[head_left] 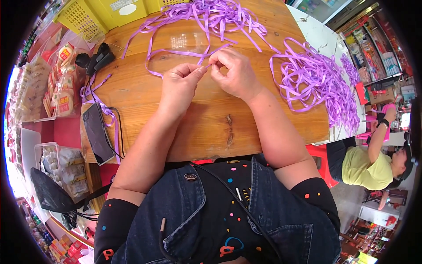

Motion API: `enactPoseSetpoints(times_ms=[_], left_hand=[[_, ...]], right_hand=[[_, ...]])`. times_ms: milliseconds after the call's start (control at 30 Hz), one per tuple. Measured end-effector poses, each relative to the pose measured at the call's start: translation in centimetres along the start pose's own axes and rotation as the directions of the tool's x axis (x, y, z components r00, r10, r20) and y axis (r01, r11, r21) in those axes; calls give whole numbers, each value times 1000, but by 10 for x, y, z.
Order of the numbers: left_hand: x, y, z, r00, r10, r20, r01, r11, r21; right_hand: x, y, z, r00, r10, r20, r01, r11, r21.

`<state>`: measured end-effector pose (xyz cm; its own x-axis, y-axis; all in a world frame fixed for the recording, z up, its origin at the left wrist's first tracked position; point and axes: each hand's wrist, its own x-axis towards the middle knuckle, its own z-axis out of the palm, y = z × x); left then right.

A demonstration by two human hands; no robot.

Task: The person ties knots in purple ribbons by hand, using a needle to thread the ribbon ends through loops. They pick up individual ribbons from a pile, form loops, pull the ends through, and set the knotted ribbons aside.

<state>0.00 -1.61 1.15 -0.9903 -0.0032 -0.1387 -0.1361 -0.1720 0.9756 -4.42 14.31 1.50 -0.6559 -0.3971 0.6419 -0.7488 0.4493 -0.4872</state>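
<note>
Both my hands meet above the middle of the wooden table (211,127), pinching one narrow purple ribbon (176,52). The thumb and forefinger of my left hand (180,86) close on it, and the fingertips of my right hand (235,72) grip it just beside them. Only a short bit of ribbon shows between the two pinches. From there the ribbon loops back over the tabletop toward a loose purple ribbon heap (220,17) at the far side. A larger tangled ribbon pile (314,81) lies to the right of my right hand and hangs over the table's edge.
A yellow plastic basket (110,15) stands at the far left. At the left edge lie a dark phone (97,132) with a cable and a black clamp-like object (96,58). Packaged snacks (65,83) sit beyond. A person in a yellow shirt (367,165) sits at right.
</note>
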Motion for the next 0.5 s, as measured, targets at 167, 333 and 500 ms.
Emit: enactPoseSetpoints(times_ms=[167, 333, 500], left_hand=[[6, -14, -1, 987, 158, 32, -159, 986, 50], [8, -10, -6, 992, 113, 47, -111, 993, -44], [9, -11, -8, 984, 176, 26, -176, 984, 38]], right_hand=[[-4, 12, -7, 978, 192, -80, -194, 981, -19], [-4, 42, -24, 863, 454, -223, -398, 881, 255], [-2, 45, -26, 824, 464, -324, -350, 868, 353]])
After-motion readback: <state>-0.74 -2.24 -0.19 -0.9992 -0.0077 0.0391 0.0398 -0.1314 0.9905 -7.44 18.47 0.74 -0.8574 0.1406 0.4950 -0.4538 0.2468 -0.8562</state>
